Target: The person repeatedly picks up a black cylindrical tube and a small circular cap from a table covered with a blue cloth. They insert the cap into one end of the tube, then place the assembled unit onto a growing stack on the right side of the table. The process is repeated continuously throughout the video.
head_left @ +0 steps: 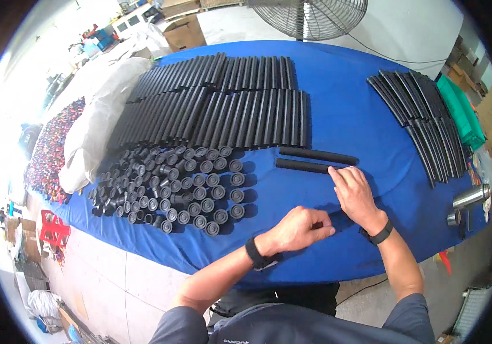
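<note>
My left hand (298, 229) is closed into a fist over the blue cloth, with a small dark piece just showing by its fingertips; what it holds is hidden. My right hand (354, 192) lies flat on the cloth, fingertips touching the right end of a black foam tube (302, 166). A second black tube (317, 155) lies just beyond it. Both wrists carry black bands.
A blue-covered table (343, 114) bears rows of black tubes (217, 109), a cluster of short black caps (171, 189) standing on end, and thin black strips (424, 114) at right. A steel flask (469, 196), green crate (461, 112), white bag (99, 120) and fan (309, 17) surround it.
</note>
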`<state>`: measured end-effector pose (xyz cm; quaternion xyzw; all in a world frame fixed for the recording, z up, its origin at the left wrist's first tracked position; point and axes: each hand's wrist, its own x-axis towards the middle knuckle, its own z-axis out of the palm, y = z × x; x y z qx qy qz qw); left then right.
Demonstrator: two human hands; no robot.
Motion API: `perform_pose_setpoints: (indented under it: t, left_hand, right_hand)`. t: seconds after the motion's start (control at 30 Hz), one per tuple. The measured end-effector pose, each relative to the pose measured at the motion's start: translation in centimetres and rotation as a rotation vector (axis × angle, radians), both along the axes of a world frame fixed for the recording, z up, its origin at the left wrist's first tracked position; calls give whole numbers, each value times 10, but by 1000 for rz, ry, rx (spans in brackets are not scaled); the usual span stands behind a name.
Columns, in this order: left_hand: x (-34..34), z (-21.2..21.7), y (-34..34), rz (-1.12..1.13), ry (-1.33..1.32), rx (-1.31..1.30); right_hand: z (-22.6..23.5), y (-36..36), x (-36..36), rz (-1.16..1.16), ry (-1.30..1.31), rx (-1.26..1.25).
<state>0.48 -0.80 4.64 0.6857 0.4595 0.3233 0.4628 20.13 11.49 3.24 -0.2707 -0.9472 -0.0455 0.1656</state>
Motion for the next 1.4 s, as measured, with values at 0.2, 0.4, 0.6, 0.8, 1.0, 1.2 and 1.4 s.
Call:
perform_pose_setpoints:
  t: [0.2, 0.4, 0.6, 0.8, 1.0, 1.2, 1.4]
  left_hand:
    - [-25, 8, -66, 137, 167, 184]
    - [-118, 44, -49, 602, 435, 196]
    - [-191, 41, 30, 528, 879, 412]
    - [-188, 21, 67, 478, 1181, 160]
    - [-188, 14, 78, 488, 1124, 142]
    - [-195, 18, 72, 572, 932, 267]
    - [-138, 79, 43, 741, -259, 164]
  right_hand:
    - [-5, 0, -8, -84, 35, -79]
    - [-13, -3, -7, -44, 50, -389]
    - [-1, -18, 2, -19, 297, -1550]
    - [-5, -16, 14, -6, 297, -1664]
    - [-11, -13, 17, 6, 322, -1693]
    - [-9, -14, 14, 4, 354, -1697]
    - [-9, -12, 19, -50, 462, -1760]
